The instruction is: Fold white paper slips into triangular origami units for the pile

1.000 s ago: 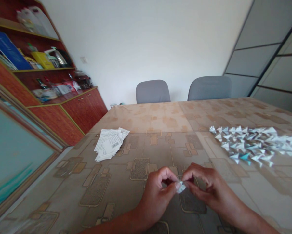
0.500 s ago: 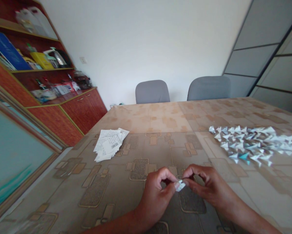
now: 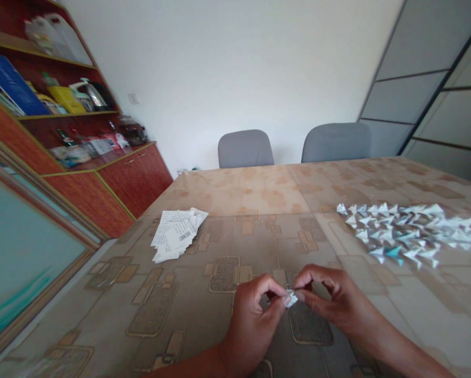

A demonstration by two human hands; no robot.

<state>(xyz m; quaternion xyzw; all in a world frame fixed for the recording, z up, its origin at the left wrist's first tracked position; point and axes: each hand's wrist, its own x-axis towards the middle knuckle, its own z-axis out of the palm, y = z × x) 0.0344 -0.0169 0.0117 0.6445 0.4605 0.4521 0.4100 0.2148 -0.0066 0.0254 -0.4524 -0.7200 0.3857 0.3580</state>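
A small folded piece of white printed paper is held just above the table near its front. My left hand pinches its left side between thumb and index finger. On the other side, my right hand grips the paper's right edge with thumb and index fingertips. The fingertips of both hands nearly meet and cover part of the paper. A loose pile of flat printed paper slips lies to the left. Rows of several pointed folded paper pieces stand at the right.
The table has a patterned cover. Two grey chairs stand behind its far edge. At the left is a red-brown cabinet with shelves holding a kettle, a blue folder and bottles. Grey panels stand at the right.
My left hand has shifted slightly down, and the paper between the fingertips shows a little smaller. My right hand is almost unmoved.
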